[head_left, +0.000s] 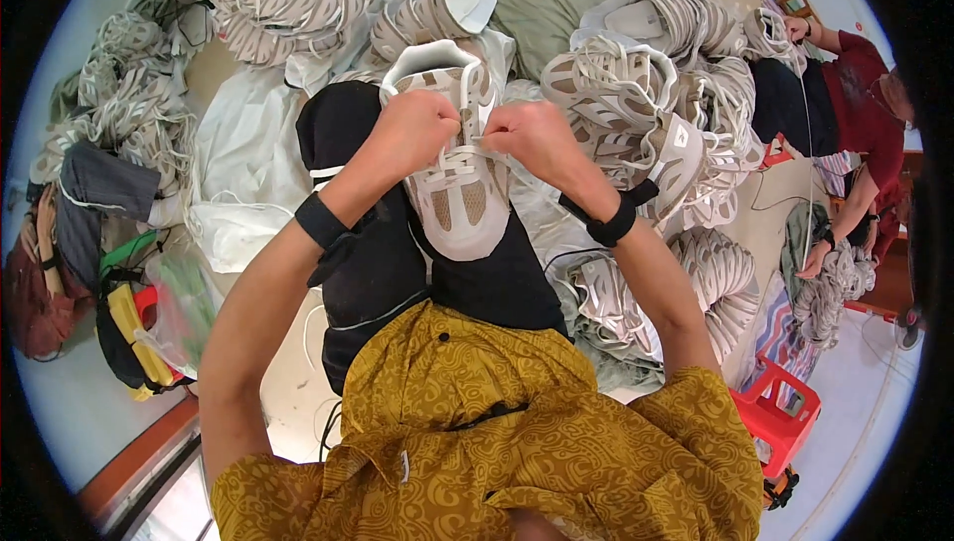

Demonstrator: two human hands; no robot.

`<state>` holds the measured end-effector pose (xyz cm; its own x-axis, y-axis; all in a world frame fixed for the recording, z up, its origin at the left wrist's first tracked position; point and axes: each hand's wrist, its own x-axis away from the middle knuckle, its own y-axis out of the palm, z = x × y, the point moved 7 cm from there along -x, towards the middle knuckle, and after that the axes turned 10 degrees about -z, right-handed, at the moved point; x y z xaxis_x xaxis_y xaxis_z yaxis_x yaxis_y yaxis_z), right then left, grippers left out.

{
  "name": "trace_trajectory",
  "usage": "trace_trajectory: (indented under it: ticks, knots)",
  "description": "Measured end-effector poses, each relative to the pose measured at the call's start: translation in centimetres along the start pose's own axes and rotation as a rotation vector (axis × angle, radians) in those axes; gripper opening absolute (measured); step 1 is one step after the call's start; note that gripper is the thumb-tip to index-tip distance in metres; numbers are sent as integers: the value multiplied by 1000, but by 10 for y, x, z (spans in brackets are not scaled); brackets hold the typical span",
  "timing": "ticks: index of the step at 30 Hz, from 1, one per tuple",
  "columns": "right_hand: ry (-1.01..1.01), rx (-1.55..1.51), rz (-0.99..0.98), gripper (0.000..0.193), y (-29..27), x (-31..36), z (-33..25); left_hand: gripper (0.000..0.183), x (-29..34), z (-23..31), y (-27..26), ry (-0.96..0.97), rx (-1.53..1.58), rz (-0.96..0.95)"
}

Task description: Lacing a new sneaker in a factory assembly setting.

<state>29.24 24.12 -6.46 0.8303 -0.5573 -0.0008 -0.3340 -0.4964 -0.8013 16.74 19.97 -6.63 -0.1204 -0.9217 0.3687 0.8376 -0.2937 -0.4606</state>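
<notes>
A beige and white sneaker upper (466, 226) rests on my black-clad knees, its toe toward me and its opening facing away. Pale shoelace (456, 165) crosses the lower eyelets of its front. On the left side of the tongue, my left hand (415, 131) is closed in a pinch, apparently on one end of the shoelace. Opposite it, my right hand (538, 142) pinches the lace at the right row of eyelets. The fingertips of both hands are partly hidden, and the upper eyelets show between them.
Piled shoe uppers (636, 109) lie to the right, with another stack (288, 4) at the far left. White plastic sheeting (243, 149) lies left of my knees. A red stool (780, 412) stands at lower right. A co-worker in a dark red shirt (865, 94) handles lace at far right.
</notes>
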Motion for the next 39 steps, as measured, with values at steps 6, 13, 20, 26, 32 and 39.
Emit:
trace_trajectory:
  ticks: [6, 13, 20, 26, 32, 39]
  knots:
    - [-46, 297, -36, 14, 0, -5, -12, 16, -8, 0, 9, -40, -4, -74]
    - [-222, 517, -6, 15, 6, -6, -34, 18, -8, 7, 9, 20, -26, -11]
    - [-109, 67, 61, 6, 3, 3, 2, 15, -15, 2, 17, -36, 41, -157]
    - [-95, -154, 115, 6, 1, 4, 5, 14, -20, 9, 19, 19, -228, -209]
    - [-102, -195, 158, 30, -8, 4, -3, 14, -18, 8, 19, 22, -231, -166]
    - [-279, 309, 98, 39, -13, -10, -20, 14, -20, 6, 20, 41, -316, -139]
